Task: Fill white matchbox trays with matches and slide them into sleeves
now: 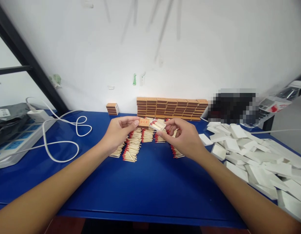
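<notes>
My left hand [120, 130] pinches an orange-brown matchbox sleeve [144, 122] between thumb and fingers. Opposite it, my right hand [181, 136] grips a white matchbox tray [157, 124] holding several red-tipped matches. The tray's left end meets the sleeve's right end; whether it has entered the sleeve I cannot tell. Both are held above rows of loose matches [132, 148] lying on the blue table [150, 185]. My hands hide part of these rows.
Stacked matchboxes [172, 109] line the wall, with a smaller stack [112, 109] to their left. White empty trays [253, 159] are heaped at the right. A power strip [21, 136] and white cable [60, 161] lie at the left. A blurred dark object [233, 105] stands back right.
</notes>
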Motion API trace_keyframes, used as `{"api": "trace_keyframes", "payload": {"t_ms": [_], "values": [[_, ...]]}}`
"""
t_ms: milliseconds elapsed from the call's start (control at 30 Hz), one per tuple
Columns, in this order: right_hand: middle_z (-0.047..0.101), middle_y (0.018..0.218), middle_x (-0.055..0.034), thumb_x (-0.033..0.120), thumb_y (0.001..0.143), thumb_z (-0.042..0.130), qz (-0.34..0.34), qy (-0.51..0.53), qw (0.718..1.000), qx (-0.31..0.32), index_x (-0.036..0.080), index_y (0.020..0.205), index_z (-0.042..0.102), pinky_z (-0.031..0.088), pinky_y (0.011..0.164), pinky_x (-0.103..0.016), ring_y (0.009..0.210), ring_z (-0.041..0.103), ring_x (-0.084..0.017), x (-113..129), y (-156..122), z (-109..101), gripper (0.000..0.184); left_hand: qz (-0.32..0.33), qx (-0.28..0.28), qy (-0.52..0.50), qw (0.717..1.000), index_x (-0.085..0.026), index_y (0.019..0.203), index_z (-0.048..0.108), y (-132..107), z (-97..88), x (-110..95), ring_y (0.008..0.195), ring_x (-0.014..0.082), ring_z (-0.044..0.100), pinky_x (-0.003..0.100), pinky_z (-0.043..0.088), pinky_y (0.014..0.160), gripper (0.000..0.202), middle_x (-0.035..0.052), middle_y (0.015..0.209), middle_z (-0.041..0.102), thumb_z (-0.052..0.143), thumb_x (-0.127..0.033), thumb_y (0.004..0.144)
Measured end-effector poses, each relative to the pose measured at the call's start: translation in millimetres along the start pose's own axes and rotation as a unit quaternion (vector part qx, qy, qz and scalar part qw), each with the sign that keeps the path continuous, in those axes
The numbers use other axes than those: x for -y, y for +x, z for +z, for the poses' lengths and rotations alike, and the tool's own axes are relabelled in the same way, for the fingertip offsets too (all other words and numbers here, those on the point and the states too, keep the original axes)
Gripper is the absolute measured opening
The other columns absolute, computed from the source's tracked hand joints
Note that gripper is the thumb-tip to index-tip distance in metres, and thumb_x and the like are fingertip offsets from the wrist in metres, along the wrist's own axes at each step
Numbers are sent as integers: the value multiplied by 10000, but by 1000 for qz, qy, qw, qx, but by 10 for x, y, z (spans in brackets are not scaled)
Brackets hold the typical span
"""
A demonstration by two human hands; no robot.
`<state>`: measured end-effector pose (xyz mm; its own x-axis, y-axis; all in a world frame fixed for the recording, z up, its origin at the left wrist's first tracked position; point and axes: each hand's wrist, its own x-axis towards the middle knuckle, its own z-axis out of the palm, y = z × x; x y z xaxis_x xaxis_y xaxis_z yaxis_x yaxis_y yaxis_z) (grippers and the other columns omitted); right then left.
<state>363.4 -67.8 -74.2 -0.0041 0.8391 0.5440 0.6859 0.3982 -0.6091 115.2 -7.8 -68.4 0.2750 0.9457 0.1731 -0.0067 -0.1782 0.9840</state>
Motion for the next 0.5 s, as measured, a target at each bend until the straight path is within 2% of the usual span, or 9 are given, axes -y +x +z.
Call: {"api": "trace_keyframes", "payload": {"t_ms": [333,500], "values": [[697,806,-24,446,822,822,-4,11,1000,1,201,1005,672,481,603,-322,633,610,-166,34,4,-20,340,0,1,-11,1000,-180,1115,818,-1,21,-7,1053,267,740,437,566,1027,485,115,1154,801,897,-498,757],[692,808,-21,435,810,832,-11,13,1000,7,201,952,667,474,588,-300,636,611,-154,68,-2,-30,320,-14,-6,-23,1000,-160,1130,817,-16,36,-42,1090,279,736,451,553,1071,494,123,1153,801,888,-493,772]]}}
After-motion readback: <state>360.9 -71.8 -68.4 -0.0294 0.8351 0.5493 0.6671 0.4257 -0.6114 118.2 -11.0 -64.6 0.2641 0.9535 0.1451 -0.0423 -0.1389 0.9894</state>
